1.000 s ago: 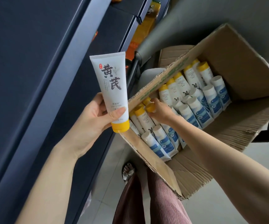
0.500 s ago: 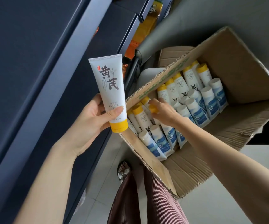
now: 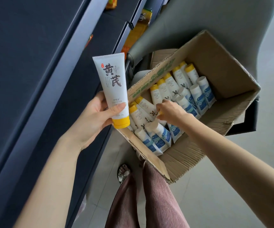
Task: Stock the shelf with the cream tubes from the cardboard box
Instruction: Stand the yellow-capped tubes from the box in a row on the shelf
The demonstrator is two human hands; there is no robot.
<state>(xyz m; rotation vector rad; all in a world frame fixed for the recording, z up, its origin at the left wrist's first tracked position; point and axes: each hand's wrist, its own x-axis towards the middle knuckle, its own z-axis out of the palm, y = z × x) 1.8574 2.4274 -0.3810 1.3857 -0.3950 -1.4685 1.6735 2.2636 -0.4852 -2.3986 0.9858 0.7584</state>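
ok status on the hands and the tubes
Left hand grips one tube, cap down. Right hand in the box, pinching a second tube by its yellow cap. Nothing seen in the way.

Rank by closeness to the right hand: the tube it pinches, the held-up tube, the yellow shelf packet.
1. Pinched tube, in the right hand, inside the box.
2. Held-up tube, in the left hand, leftward.
3. Yellow packet, on the shelf above.

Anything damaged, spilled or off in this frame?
Only the cardboard box: its folded-out flap is crushed with a torn edge, and the near corner is frayed. The tubes inside lie loosely, some overlapping, the right hand pinching one; no spill shows. The tube in the left hand looks intact.
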